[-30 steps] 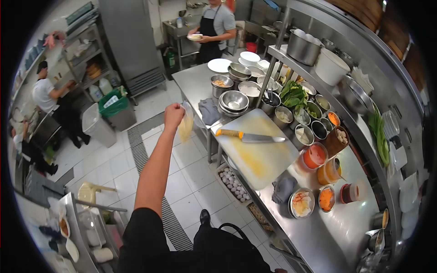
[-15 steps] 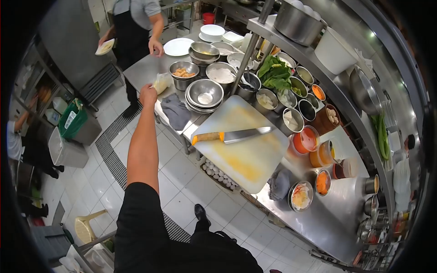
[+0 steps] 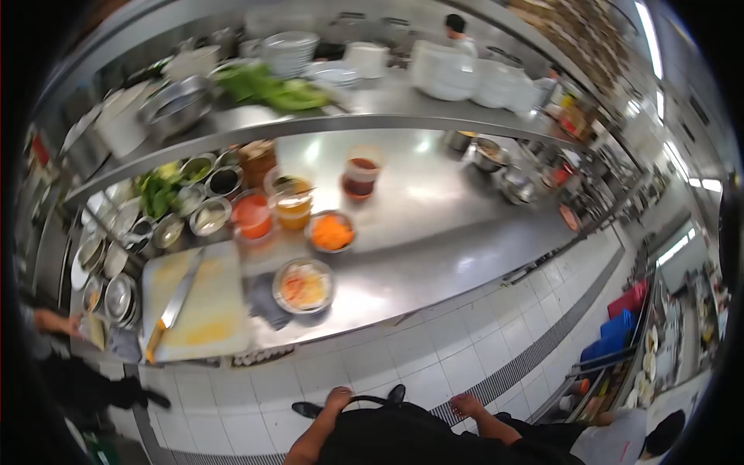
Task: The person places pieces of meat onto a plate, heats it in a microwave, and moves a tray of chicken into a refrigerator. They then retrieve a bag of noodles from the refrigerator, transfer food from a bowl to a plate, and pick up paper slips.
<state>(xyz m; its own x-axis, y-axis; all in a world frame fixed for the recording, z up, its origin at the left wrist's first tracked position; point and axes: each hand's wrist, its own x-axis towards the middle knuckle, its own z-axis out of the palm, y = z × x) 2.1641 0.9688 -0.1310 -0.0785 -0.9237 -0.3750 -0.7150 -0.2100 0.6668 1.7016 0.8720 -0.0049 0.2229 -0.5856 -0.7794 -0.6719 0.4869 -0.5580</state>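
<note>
My left hand hangs low in front of my dark clothing, beside a black strap; its fingers are mostly hidden from above. On the other side, my right hand is held over the floor with loosely bent fingers apart and nothing in them. Both are away from the steel counter. On it, a knife with an orange handle lies across a stained white cutting board. A grey cloth and a bowl of mixed food stand to the board's right.
Containers of red sauce and yellow sauce stand behind a bowl of orange pieces. An upper shelf carries leafy greens and plates. A co-worker's hand is at the counter's left end; another person is at lower right.
My view has swung right along the counter. My left hand, earlier stretched to a clear bag at the counter's far end, is now low near my body. My right hand has come into view.
</note>
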